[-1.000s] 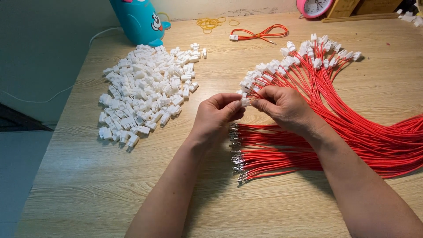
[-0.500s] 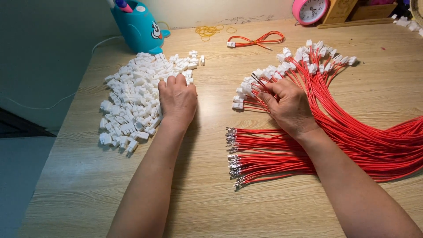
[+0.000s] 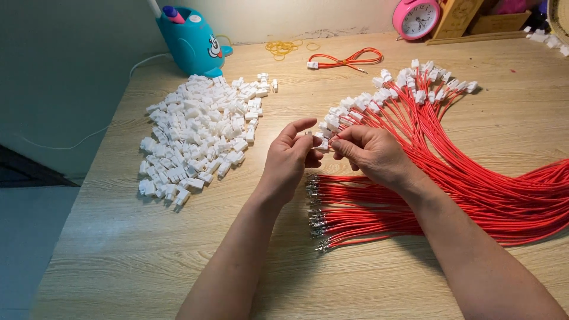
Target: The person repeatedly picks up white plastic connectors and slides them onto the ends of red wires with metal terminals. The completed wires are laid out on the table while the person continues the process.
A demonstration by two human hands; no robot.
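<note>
Nearest to us, below our hands, a bundle of red wires with bare metal terminals (image 3: 317, 213) lies on the wooden bench (image 3: 148, 261), the tips fanned toward our left forearm. Our left hand (image 3: 290, 160) and right hand (image 3: 370, 151) meet just above that bundle. The left is partly curled, thumb and forefinger pinched on a small white connector housing (image 3: 316, 137). The right is closed in a fingertip pinch on the end of a single red wire (image 3: 338, 140), held right against the housing.

We judge this to be the insertion step, with the terminal being lined up with the housing's opening. The next move seems to call for a straight push along the housing's axis, with the terminal turned the right way round so it can seat.

To the left of our left hand sits a loose pile of white housings (image 3: 198, 136). Beyond and to the right of our right hand fans a sheaf of finished red wires with white housings fitted (image 3: 415, 83). Farther off are one coiled red lead (image 3: 347, 59), some yellow rubber bands (image 3: 284, 47), a teal pen holder (image 3: 189, 38) and a pink clock (image 3: 415, 16).

Our fingers hide the joint itself, so we cannot tell whether the terminal has entered. The wires run off the right edge.
</note>
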